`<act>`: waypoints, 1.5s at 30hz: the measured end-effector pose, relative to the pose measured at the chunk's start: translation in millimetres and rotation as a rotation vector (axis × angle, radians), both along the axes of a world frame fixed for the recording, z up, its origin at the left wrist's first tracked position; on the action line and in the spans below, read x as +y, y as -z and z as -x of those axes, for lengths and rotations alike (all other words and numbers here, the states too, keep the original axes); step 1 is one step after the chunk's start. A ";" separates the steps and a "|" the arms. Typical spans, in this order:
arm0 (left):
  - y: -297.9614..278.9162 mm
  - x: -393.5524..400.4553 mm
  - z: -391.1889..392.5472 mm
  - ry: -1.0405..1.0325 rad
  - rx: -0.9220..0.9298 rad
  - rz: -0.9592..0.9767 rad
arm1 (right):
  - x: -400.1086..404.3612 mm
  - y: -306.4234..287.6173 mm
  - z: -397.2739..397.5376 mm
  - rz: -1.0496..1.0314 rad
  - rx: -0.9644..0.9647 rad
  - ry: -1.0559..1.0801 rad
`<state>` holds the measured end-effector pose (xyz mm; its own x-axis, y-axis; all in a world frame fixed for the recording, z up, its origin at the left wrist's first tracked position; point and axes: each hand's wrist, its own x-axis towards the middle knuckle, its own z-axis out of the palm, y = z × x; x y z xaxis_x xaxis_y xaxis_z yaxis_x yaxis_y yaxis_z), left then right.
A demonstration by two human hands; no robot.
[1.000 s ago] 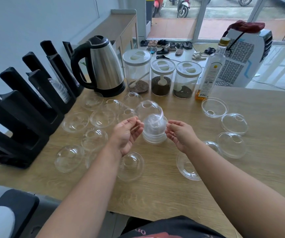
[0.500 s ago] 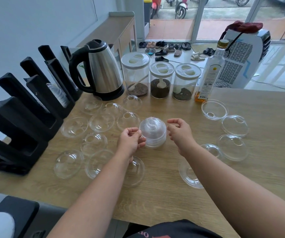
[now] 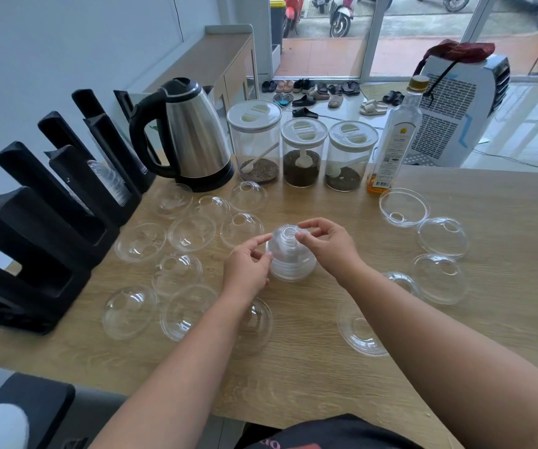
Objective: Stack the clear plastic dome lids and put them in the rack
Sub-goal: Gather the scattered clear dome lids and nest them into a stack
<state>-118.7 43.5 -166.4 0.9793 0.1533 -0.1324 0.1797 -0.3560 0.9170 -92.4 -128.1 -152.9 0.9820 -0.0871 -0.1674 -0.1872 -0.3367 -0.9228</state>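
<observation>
The left hand (image 3: 247,266) and the right hand (image 3: 327,246) flank a stack of dome lids (image 3: 290,254) standing rim-down on the wooden table (image 3: 487,205), roughly at its middle. The left hand's fingers are curled, its index fingertip touching the stack's upper left shoulder and the thumb resting against its side; the right hand's fingers are curled too, thumb and forefinger pinching the small raised collar at the top of the stack. The stack is thin, glossy, see-through plastic, its nested rims showing as fine pale rings near the base. Around it lie loose dome lids (image 3: 191,233) of the same clear plastic, each round with a hole at the crown: a cluster to the left, some near the arms, and several to the right, one of which, an upturned lid (image 3: 403,207), sits bowl-like with its rim up. At the table's left edge stands the rack (image 3: 57,222), matte black with tall slanted channels, one of which already holds a row of clear lids. Behind the lids are a brushed-steel kettle (image 3: 193,137) with a black handle, three clear canisters (image 3: 301,150) with white lids and dark contents, and a clear bottle (image 3: 393,140) with a little amber liquid at the bottom.
</observation>
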 end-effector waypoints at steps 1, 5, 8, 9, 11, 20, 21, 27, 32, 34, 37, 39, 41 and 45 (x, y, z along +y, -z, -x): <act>-0.4 1.2 -0.5 0.009 -0.006 -0.027 | -0.9 0.0 -0.7 -0.019 0.008 0.003; -2.9 2.2 -2.2 0.041 -0.066 -0.134 | -3.8 -0.4 -1.9 -0.067 0.034 0.001; -9.3 6.3 -3.0 0.056 -0.141 -0.268 | -11.6 -6.3 -1.5 -0.098 0.008 0.016; -13.2 9.0 -2.3 0.057 -0.165 -0.306 | -18.0 -8.6 -2.9 -0.106 -0.012 0.030; -23.5 15.6 0.2 0.063 -0.232 -0.343 | -37.0 -14.8 -9.8 -0.073 -0.057 0.076; -45.9 -74.4 28.8 0.925 -0.424 -0.386 | -181.2 -43.8 46.1 0.450 0.201 -0.261; -44.7 -80.9 33.8 1.028 -0.440 -0.435 | -182.3 -41.1 51.3 0.535 0.259 -0.389; -19.0 -91.9 50.4 1.221 -0.548 -0.895 | -153.0 -17.0 62.8 0.943 0.237 -0.646; -2.6 -81.4 50.6 1.157 -0.467 -0.727 | -148.9 -3.8 68.3 0.940 0.127 -0.577; 1.2 -72.2 49.7 1.064 -0.287 -0.488 | -149.4 0.3 72.2 0.889 0.102 -0.536; -0.7 -64.4 51.8 0.789 0.046 -0.005 | -153.7 1.1 79.9 0.791 0.092 -0.450; -2.0 -63.6 54.6 0.564 0.251 0.349 | -156.2 -1.4 84.6 0.717 0.092 -0.406; 0.0 -65.2 57.2 0.364 0.406 0.640 | -157.0 -3.1 87.8 0.685 0.097 -0.391; 6.6 -67.9 57.2 0.069 0.494 0.846 | -154.6 -1.3 90.8 0.646 0.118 -0.386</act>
<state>-175.9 -24.4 -173.0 0.7875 -0.2365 -0.5691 0.6150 0.3600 0.7015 -183.2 -282.7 -151.6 0.9415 0.1423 -0.3057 -0.0321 -0.8647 -0.5013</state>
